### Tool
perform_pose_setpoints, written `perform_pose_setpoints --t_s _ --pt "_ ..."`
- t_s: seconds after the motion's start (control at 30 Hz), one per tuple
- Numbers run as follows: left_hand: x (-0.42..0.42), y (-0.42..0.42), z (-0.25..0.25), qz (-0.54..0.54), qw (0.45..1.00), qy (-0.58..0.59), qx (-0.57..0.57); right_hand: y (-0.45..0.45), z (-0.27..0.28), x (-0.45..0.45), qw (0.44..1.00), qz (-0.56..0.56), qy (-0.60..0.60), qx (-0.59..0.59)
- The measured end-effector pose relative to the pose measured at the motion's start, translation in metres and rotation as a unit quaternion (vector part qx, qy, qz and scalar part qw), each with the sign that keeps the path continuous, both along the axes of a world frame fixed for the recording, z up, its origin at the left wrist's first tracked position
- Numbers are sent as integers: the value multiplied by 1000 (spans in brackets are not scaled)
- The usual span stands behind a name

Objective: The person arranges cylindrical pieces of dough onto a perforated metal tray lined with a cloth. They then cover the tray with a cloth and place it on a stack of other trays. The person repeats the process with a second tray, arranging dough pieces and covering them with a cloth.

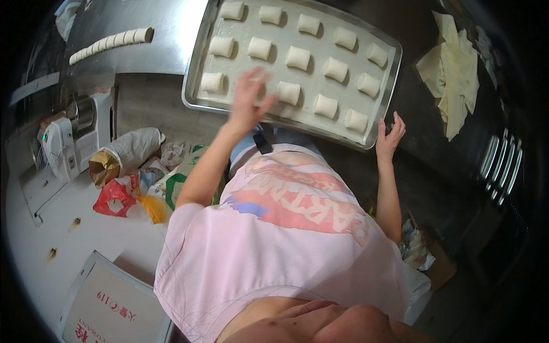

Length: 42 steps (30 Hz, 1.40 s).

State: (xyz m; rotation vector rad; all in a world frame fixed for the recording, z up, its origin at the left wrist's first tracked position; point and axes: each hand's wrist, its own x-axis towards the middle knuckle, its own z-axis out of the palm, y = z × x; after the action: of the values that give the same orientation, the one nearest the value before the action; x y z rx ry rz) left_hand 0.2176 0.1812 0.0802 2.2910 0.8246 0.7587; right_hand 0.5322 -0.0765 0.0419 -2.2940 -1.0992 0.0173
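Observation:
A metal baking tray lies in front of me, with rows of pale, short dough rolls standing apart on its lined bottom. My left hand is over the near row, between a dough roll at the left and another dough roll. Motion blurs its fingers, and what lies under them is hidden, so whether it holds a roll is unclear. At the tray's near right corner is my right hand. Its fingers are spread and hold nothing; the thumb is close to the rim, contact uncertain.
A dough log cut into slices rests on the steel worktop at left. Crumpled pale-yellow sheet material lies right of the tray. A white mixer-like machine, several plastic bags and a box bearing red writing occupy the left side.

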Motion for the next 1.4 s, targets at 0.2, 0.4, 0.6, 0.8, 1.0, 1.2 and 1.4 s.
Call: perform_pose_setpoints --t_s 0.2,0.4,0.6,0.8,1.0,1.2,1.4 --pt "-116 68 -29 261 963 40 50 -12 -41 -1 989 -83 122 3" --pt "-143 108 -74 251 935 -15 -249 2 -41 -4 976 -156 139 -60" --pt "-137 129 -81 179 947 22 -266 2 -33 -15 971 -198 109 -76" --pt "-141 136 -84 137 930 -19 -341 2 -40 -16 956 -238 165 -53" --pt "-137 133 -64 135 949 47 -281 -1 -48 -20 945 -291 146 -31" --pt "-138 130 -75 158 955 46 -245 5 -46 -20 950 -296 95 -35" --pt "-135 130 -77 129 960 56 -241 -7 -48 -12 945 -306 103 -46"
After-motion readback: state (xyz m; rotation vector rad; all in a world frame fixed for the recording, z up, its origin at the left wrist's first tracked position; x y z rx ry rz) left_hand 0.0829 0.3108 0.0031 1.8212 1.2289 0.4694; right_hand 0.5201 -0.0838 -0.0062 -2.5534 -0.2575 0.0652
